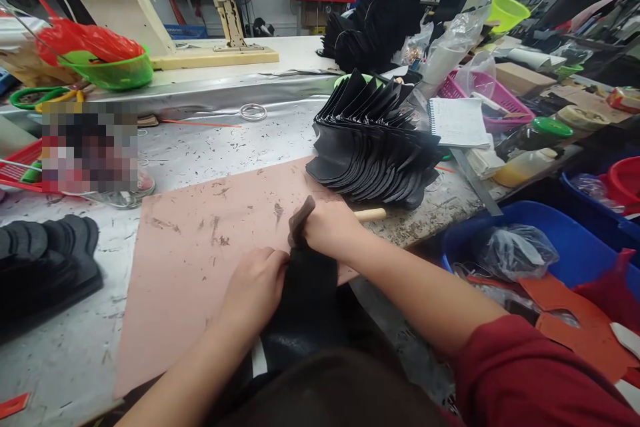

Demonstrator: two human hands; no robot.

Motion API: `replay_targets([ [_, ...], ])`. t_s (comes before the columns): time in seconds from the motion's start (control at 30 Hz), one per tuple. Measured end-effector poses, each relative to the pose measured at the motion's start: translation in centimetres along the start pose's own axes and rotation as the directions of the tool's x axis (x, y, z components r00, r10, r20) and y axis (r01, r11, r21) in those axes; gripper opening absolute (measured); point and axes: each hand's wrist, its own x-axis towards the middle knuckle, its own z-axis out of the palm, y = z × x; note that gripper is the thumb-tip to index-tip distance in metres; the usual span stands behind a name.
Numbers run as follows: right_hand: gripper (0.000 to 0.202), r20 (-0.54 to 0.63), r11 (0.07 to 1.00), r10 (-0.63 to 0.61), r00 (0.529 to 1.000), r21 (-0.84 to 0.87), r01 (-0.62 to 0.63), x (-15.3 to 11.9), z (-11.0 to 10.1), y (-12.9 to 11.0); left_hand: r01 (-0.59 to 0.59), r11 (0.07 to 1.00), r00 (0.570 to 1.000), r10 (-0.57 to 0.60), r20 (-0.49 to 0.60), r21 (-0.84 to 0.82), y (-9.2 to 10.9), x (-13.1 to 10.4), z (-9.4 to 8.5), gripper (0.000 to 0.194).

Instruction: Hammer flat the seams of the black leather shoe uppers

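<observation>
One black piece (pixel 311 300) is hanging at six o'clock, looking light, supple; left hand (pixel 256 283) is pinching its edge, right hand (pixel 330 227) gripping its top, likely best hold.

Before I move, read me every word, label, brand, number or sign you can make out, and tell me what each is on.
No text can be read.
Notebook: any writing on its page is too faint to read.
Small red box at the far right: any print is too small and blurred.
Bottle and green-lidded jar: no readable label.
</observation>
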Motion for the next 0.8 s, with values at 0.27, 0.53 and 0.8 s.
replay_targets([
  [0.27, 0.023, 0.022, 0.997, -0.069, 0.997, 0.032, 0.068, -0.7, 0.1, -0.6, 0.007, 0.997, 0.999, -0.003, 0.053, -0.080, -0.8, -0.5, -0.5, 0.021],
  [0.53, 0.022, 0.075, 0.993, -0.107, 0.991, 0.056, 0.103, -0.9, -0.1, -1.0, 0.064, 0.988, 0.994, -0.051, 0.094, -0.140, -1.1, -1.2, -1.0, 0.019],
  [0.8, 0.022, 0.102, 0.989, -0.114, 0.988, 0.103, 0.104, -1.3, -0.2, -1.7, 0.070, 0.982, 0.992, -0.050, 0.114, -0.175, -1.3, -1.9, -1.3, 0.020],
])
